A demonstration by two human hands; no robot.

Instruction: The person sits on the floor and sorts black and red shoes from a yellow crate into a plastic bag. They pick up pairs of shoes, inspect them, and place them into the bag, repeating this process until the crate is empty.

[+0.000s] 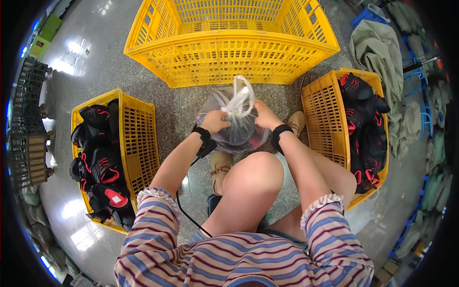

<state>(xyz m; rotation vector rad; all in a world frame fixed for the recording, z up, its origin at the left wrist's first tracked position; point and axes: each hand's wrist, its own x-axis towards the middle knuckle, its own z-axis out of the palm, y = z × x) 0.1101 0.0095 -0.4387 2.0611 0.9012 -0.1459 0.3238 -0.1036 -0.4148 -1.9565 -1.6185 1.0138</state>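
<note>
A clear plastic bag (234,131) rests on the floor between my feet, its gathered neck twisted into a standing white loop. Dark contents with some red show dimly through the film; their kind I cannot make out. My left hand (215,122) is closed on the bag at the left of the neck. On the other side, my right hand (266,116) pinches the plastic beside the loop, fingers curled. Both wrists wear black bands, and a thin black cable runs from the left one toward my lap.
A large yellow crate (234,52) stands just beyond the bag. Yellow crates of black-and-red shoes flank me, one left (138,138) and one right (325,119). Grey-green cloth (377,62) lies at the far right. Dark racks (31,95) line the far left.
</note>
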